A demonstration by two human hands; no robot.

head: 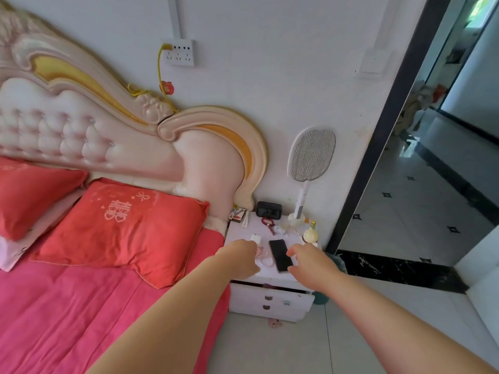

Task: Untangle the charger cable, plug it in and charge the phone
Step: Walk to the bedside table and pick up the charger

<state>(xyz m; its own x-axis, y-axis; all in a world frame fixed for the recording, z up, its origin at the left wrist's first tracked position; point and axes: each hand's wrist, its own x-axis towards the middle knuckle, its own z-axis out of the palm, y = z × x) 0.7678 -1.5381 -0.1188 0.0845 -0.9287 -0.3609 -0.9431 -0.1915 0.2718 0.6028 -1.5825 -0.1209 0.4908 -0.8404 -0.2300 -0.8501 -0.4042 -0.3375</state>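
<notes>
Left of the phone [280, 255] on the nightstand [241, 231], your left hand [241, 255] reaches onto the coiled charger cable [265, 259] beside its white plug [255, 237], its grip hidden from view, while your right hand [308, 261], loosely curled, meets the phone's right edge, likely to steady it, though whether it holds the phone is unclear.

Bright, soft daylight from the right doorway; wide-angle edges bend, slightly blurry.
</notes>
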